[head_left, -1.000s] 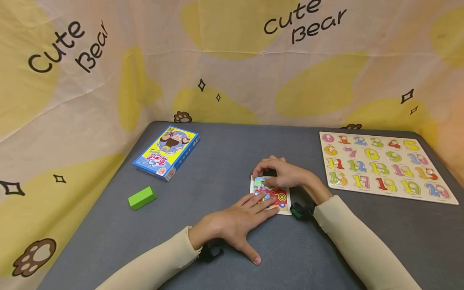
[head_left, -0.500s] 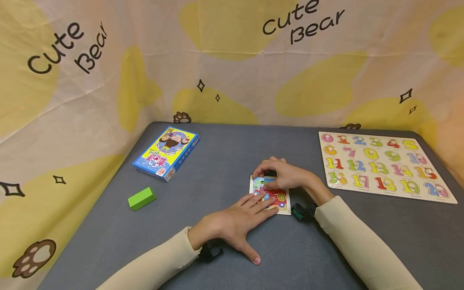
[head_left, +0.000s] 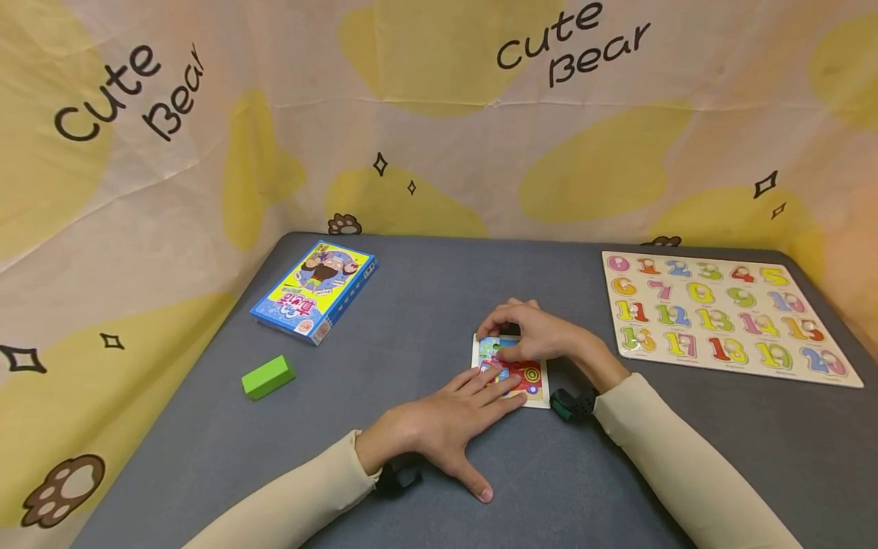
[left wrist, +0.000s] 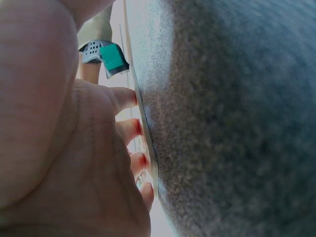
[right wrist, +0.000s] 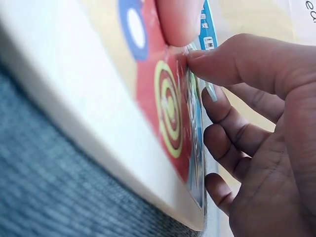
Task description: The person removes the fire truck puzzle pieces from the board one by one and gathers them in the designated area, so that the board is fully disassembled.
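Observation:
A small picture puzzle with a pale frame (head_left: pixel 542 401) lies on the table in front of me, its picture red, blue and green. My left hand (head_left: pixel 446 427) rests on its near left part, fingers spread and straight, thumb out on the table. At the far edge of the puzzle, my right hand (head_left: pixel 538 332) bends its thumb and fingers over the picture. The right wrist view shows a thin puzzle piece (right wrist: pixel 212 92) between that thumb and a fingertip, close over the red area with yellow rings (right wrist: pixel 170 108). In the left wrist view, several left fingertips (left wrist: pixel 131 129) press on the board.
A number board (head_left: pixel 730 366) with knobbed pieces lies at the right. To the left are a blue and yellow box (head_left: pixel 315 291) and a green block (head_left: pixel 268 377). A printed cloth (head_left: pixel 425 130) hangs behind the grey table (head_left: pixel 411 305).

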Demonstrator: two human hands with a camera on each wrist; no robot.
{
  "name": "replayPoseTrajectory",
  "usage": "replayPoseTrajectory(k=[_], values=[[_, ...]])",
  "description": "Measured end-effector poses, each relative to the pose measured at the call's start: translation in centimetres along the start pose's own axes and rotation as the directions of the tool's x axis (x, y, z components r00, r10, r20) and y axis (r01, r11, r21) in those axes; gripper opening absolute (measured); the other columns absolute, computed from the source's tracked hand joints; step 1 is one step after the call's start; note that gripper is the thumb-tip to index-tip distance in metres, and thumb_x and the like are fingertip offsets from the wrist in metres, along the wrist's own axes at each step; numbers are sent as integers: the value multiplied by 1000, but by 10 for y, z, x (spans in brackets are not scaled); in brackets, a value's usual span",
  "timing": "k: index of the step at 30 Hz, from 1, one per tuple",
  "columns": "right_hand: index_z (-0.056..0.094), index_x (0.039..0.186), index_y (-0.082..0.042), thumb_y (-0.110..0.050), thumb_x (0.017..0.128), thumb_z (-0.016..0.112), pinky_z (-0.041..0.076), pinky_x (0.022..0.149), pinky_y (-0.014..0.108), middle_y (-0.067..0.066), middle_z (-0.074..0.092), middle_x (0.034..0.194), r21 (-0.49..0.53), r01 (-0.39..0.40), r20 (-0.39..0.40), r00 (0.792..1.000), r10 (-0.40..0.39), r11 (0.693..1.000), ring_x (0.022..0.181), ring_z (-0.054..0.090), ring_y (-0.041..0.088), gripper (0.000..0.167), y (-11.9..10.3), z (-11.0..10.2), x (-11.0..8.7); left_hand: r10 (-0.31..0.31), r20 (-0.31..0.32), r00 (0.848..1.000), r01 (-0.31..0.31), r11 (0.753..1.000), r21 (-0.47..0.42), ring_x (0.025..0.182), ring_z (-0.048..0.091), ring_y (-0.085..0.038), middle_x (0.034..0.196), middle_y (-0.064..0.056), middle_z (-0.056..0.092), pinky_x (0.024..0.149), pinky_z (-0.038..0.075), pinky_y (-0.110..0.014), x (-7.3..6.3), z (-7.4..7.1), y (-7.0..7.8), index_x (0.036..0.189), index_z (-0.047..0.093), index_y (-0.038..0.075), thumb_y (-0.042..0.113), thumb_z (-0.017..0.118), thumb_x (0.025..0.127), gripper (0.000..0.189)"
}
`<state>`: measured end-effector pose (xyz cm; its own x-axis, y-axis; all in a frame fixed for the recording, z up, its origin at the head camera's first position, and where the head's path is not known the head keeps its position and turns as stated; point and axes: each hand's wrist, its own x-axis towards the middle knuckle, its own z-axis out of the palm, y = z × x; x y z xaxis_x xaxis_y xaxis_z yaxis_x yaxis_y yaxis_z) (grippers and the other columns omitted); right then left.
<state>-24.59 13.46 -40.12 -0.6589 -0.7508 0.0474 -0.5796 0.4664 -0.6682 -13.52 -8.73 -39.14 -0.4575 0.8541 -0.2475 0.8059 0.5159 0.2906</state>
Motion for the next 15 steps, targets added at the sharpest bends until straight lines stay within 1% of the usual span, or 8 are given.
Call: replayPoseTrajectory(k=[9, 15], values=[[74, 110, -20, -13, 81, 78, 24, 88, 42, -6, 69, 99, -13, -4, 5, 1000, 4, 1000, 98, 52, 16, 30, -1, 1, 2, 9, -4, 1000, -9, 1000, -1, 161, -6, -27, 174, -1, 3, 129, 6, -51, 0, 1, 0, 166, 11, 20, 74, 74, 76, 122], [73, 108, -19, -10, 80, 76, 23, 88, 43, -5, 68, 96, -15, 8, 1, 1000, -8, 1000, 96, 52, 17, 30, -3, 1, 3, 6, 2, 1000, -6, 1000, -3, 161, -6, -27, 174, 0, 1, 129, 5, -50, 0, 0, 0, 166, 10, 21, 74, 74, 76, 123]])
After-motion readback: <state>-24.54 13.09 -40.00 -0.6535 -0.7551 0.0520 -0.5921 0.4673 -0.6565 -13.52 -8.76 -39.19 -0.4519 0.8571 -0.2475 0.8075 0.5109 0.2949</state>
